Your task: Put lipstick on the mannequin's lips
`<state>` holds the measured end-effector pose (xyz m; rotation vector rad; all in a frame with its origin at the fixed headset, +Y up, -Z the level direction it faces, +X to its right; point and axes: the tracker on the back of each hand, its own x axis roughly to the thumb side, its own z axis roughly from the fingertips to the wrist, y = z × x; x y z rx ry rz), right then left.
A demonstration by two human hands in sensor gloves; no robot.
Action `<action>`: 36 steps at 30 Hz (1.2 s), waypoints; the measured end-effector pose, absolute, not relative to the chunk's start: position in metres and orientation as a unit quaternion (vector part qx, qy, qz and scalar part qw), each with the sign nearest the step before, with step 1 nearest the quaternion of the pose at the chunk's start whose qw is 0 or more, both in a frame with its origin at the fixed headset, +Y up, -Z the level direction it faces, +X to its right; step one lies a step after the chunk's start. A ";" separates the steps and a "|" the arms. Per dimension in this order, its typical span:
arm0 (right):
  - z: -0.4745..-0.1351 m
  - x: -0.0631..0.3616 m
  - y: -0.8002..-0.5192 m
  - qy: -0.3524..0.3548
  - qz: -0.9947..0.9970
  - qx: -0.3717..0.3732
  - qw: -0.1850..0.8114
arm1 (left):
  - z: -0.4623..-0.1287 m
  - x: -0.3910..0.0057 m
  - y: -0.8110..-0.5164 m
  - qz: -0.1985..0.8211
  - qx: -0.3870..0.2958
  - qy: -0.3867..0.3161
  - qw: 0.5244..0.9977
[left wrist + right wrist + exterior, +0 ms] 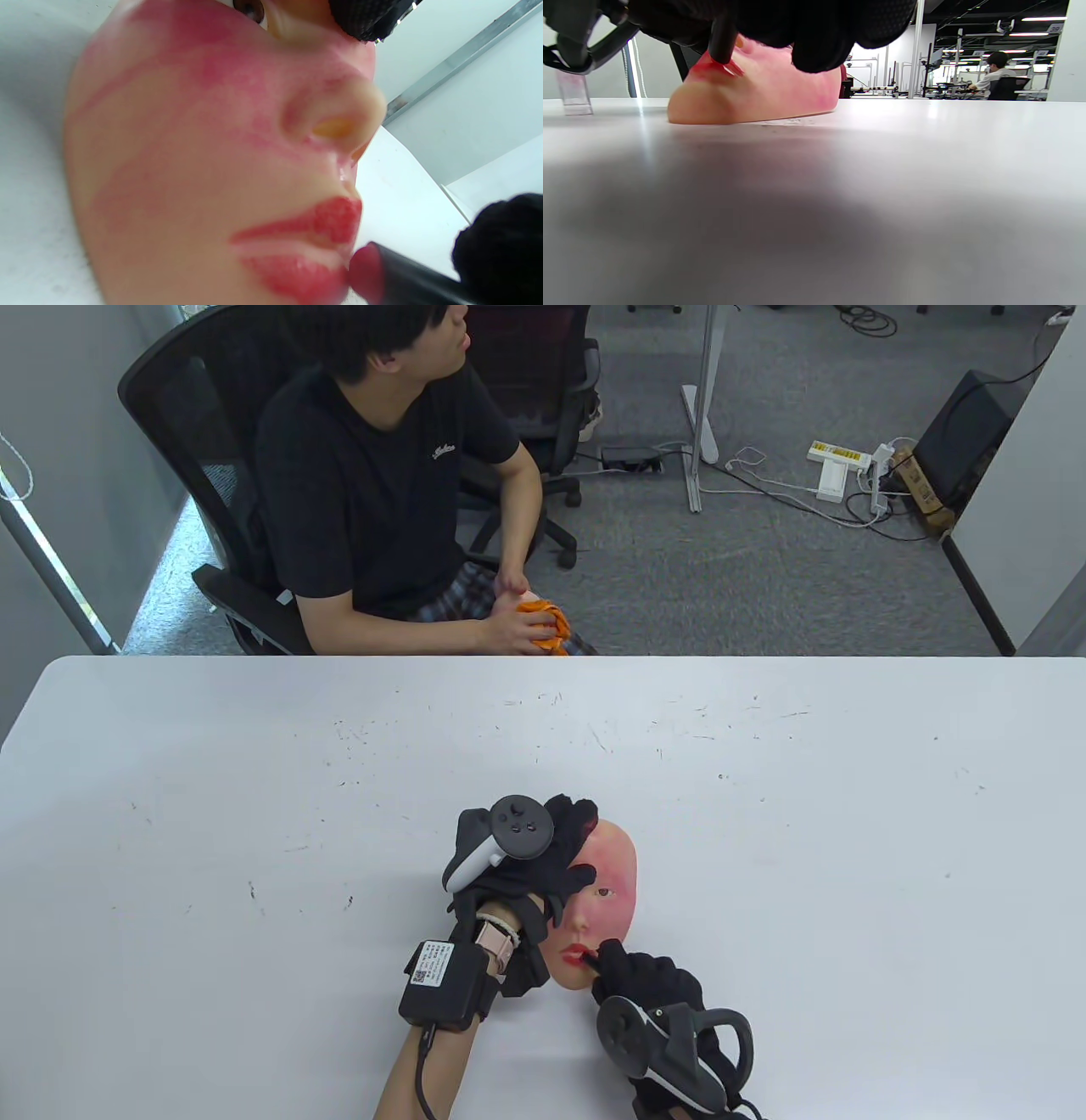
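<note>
Item: mannequin face, flesh-toned, lying face-up on the white table, low and just right of centre in the table view. Red and pink smears are showing across cheek and forehead; in the left wrist view the same streaks are running over the cheek and beside the nose. Lips are carrying patchy red colour, denser on the upper lip's middle and along the lower lip.

Item: lipstick, dark tube with a deep red tip, touching the lips at lower right of the left wrist view; in the right wrist view the tube is standing nearly upright on the mouth, at upper left.

Item: right hand, black glove, gripping the lipstick tube, coming in from the lower edge of the table view.

Item: left hand, black glove, resting spread over the face's left side and forehead, pressing it down.

Item: small clear container, standing on the table at the left edge of the right wrist view; contents cannot be told.

Item: seated person in black shirt, beyond the table, upper left.
</note>
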<state>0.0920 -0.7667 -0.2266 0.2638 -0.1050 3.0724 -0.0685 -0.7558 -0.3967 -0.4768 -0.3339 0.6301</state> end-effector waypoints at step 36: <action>-0.226 0.079 -0.765 -0.050 0.993 0.104 0.008 | -0.397 -0.069 -0.756 0.303 -0.233 -0.163 0.910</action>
